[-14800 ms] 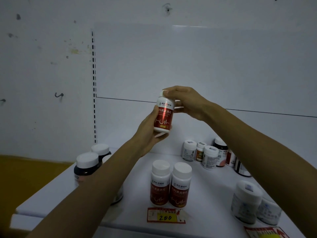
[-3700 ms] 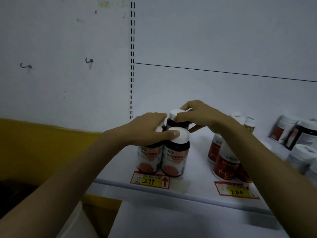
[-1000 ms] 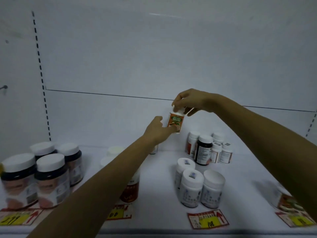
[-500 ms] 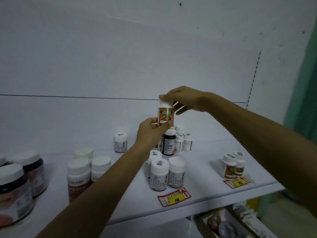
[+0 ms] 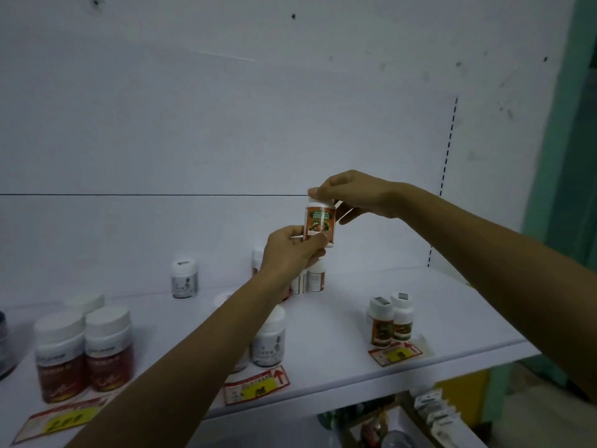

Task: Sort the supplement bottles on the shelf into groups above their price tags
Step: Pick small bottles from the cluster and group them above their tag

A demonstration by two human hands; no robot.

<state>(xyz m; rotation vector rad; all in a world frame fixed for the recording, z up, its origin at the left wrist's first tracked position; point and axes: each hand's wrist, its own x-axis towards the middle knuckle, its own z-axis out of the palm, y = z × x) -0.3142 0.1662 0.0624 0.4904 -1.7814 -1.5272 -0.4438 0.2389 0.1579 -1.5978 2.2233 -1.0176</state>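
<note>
My left hand [image 5: 288, 250] grips the orange-label bottle [image 5: 319, 223] low, right hand [image 5: 352, 195] pinches its cap [image 5: 320, 202] — best set upright beside the matching pair [image 5: 391, 323] at 4 o'clock, I judge.

A white back panel [image 5: 226, 124] fills most of the frame, crossed at mid height by a thin dark seam [image 5: 129, 194] running in from the left edge. Small dark specks [image 5: 293, 16] dot the panel along the top and at the upper right. A vertical column of dark slots [image 5: 447, 150] runs down the right of centre. A green wall [image 5: 568, 156] takes up the right edge. At the lower right, in dim light, lie a row of small white packets [image 5: 433, 412], some blurred roundish items [image 5: 365, 421] and a yellow patch [image 5: 465, 383].
</note>
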